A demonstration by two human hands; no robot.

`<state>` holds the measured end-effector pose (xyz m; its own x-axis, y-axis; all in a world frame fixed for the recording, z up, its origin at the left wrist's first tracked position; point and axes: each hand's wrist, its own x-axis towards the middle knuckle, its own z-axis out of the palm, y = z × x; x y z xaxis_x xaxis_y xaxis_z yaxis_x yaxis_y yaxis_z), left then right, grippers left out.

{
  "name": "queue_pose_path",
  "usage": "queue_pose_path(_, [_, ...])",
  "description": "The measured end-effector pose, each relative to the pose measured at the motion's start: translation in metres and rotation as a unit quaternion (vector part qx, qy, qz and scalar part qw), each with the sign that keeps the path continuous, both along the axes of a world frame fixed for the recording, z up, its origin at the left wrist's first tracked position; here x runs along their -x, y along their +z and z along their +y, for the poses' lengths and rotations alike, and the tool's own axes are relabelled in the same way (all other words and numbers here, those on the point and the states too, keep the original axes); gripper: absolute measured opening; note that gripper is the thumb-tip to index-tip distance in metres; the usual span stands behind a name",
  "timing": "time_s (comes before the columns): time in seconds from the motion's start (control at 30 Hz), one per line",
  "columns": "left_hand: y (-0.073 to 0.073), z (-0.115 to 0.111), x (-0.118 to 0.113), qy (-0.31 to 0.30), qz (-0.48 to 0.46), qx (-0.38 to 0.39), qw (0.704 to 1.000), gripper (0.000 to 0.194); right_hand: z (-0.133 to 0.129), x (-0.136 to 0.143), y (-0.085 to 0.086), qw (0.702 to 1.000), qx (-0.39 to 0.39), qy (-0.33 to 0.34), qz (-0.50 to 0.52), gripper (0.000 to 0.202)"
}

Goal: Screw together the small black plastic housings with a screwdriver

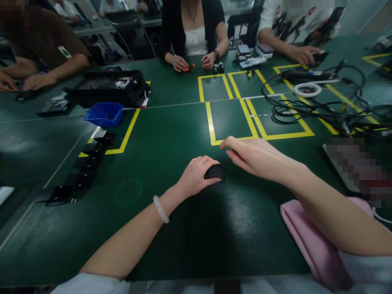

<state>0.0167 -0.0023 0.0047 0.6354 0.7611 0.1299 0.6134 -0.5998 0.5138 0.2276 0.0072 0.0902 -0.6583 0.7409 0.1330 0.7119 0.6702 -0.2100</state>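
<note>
My left hand (pixel 197 173) is closed around a small black plastic part (pixel 215 173), thumb on the near side and fingers over the far side. It holds the part low over the green table. Just to the right, my right hand (pixel 249 155) has thumb and forefinger brought together. A thin dark stick-like thing (pixel 226 161) runs from its fingertips to the part's right edge; its kind is too small to make out. Several similar black parts (pixel 82 167) stand in a slanting row at the left.
A blue bin (pixel 104 114) and black trays (pixel 107 87) stand at the back left. Yellow tape (pixel 211 122) marks the table (pixel 171 134). Black cables (pixel 294 110) lie at the right, with pink cloth (pixel 318 241) under my right forearm. Co-workers' hands (pixel 180 63) are across the table.
</note>
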Motion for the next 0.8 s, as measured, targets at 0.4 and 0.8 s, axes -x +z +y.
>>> queue_pose_path(0.4, [0.0, 0.0, 0.0, -0.003, -0.003, -0.004, 1.0, 0.037, -0.004, 0.008, -0.007, 0.998, -0.043, -0.035, -0.01, 0.028])
queue_pose_path(0.8, [-0.003, 0.0, 0.0, 0.0, -0.004, -0.007, 1.0, 0.038, -0.008, 0.022, 0.001, 0.981, -0.069, -0.155, -0.093, 0.031])
